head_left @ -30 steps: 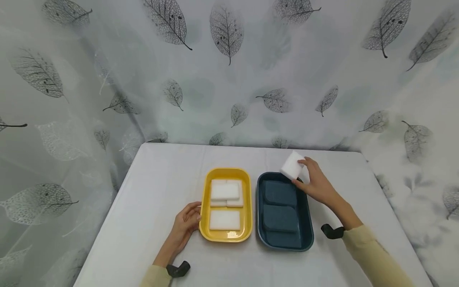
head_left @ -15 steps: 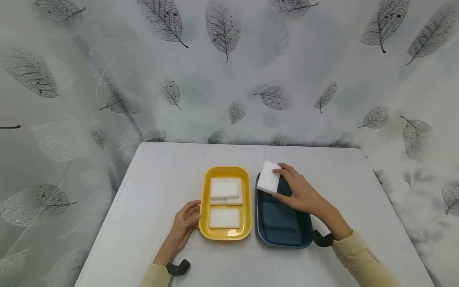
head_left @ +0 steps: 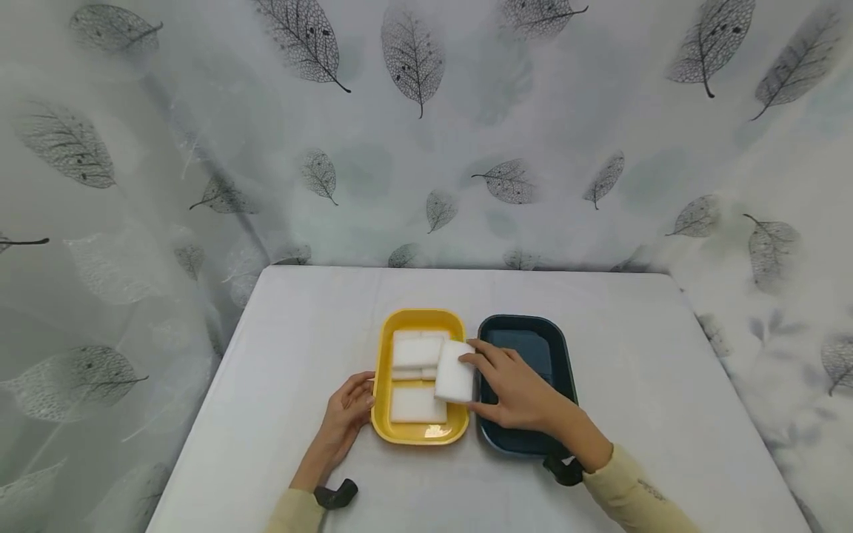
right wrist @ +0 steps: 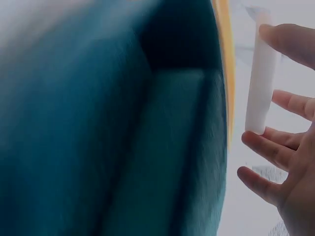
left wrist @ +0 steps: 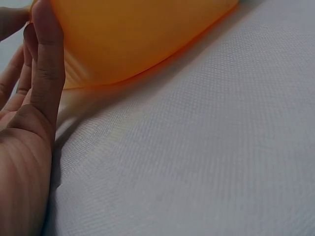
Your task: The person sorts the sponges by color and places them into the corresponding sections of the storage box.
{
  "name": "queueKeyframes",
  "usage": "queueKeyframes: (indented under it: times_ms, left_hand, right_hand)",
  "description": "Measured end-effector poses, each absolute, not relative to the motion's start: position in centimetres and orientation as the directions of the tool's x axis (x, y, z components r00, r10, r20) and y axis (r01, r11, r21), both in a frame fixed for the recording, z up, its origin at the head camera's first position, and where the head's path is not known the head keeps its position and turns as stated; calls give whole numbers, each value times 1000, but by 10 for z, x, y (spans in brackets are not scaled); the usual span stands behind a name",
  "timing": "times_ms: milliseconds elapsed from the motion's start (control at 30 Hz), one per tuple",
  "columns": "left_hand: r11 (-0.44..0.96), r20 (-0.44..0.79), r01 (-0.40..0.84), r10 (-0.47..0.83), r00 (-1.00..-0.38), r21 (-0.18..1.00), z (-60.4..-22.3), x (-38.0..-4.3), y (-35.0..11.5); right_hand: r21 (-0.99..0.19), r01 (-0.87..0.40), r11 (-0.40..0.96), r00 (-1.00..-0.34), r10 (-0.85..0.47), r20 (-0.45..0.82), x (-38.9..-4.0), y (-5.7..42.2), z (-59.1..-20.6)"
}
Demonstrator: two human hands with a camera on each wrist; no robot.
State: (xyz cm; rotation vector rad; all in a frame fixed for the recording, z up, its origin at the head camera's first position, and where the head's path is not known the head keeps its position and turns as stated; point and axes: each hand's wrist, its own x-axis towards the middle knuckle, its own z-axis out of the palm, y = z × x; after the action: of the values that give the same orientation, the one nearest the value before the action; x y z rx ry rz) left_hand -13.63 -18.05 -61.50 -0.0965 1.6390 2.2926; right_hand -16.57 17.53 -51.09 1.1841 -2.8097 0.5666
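Note:
A white sponge block is pinched between the thumb and fingers of my right hand. It is held over the right side of a yellow tray, upright and slightly tilted. In the right wrist view the same sponge shows edge-on between thumb and fingertips. Several more white sponges lie in the tray: an overlapping group at the back and one at the front. My left hand holds the tray's left rim; the left wrist view shows its thumb and fingers against the yellow wall.
A dark blue tray stands close to the right of the yellow one, partly covered by my right hand and forearm. Both rest on a white-covered table. Behind it hangs a leaf-patterned curtain.
My right hand has carried the sponge leftward and nearer, from the far edge of the blue tray to above the yellow tray. The left hand has stayed at the rim.

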Motion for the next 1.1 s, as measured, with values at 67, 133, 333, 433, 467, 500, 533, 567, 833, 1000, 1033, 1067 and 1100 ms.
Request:
queueKeyframes:
  times_ms: [67,133,333,433,467,500,533,567,833,1000,1033,1067,1100]
  left_hand:
    - [-292,-234,-291,216,-948,911,-614,-137,-181]
    - [-292,-241,-295,208,-948,910,-612,-138,-182]
    - [-268,-245,-298,215,-945,916,-614,-130,-188]
    - [-257,-242,-297,225,-944,920,-614,-128,-189]
    - [-256,-242,-297,226,-944,920,-614,-128,-189]
    - [-254,-241,-297,227,-943,921,-613,-129,-189]
    - [-254,-240,-295,226,-944,921,-613,-130,-189]
    - [-254,-238,-292,221,-946,922,-613,-131,-188]
    - [-275,-258,-310,209,-943,910,-615,-133,-184]
    - [-286,-249,-303,208,-946,909,-617,-135,-180]
    - [-286,-251,-304,208,-945,909,-618,-136,-180]
    - [-286,-254,-307,208,-944,908,-618,-136,-179]
    - [-283,-259,-311,208,-943,907,-619,-136,-179]
  right_hand:
    - [-293,-713,636,-694,-701,167,-162,167,-512]
    - [-285,-717,636,-686,-715,132,-159,159,-513]
    - [-300,-699,649,-684,-730,16,-145,133,-517]
    - [-285,-700,655,-681,-732,-8,-142,125,-522]
    - [-282,-697,659,-684,-730,-14,-142,123,-522]
    - [-285,-691,664,-688,-726,-23,-142,121,-522]
    - [-285,-684,671,-694,-719,-28,-143,119,-523]
    - [-289,-676,678,-700,-713,-35,-144,117,-523]
    - [-293,-637,713,-728,-682,-76,-149,109,-528]
    - [-273,-617,738,-749,-657,-85,-149,108,-529]
    - [-271,-614,741,-751,-654,-88,-149,108,-529]
    - [-275,-612,742,-752,-653,-89,-149,108,-529]
    - [-280,-608,743,-753,-651,-93,-149,108,-528]
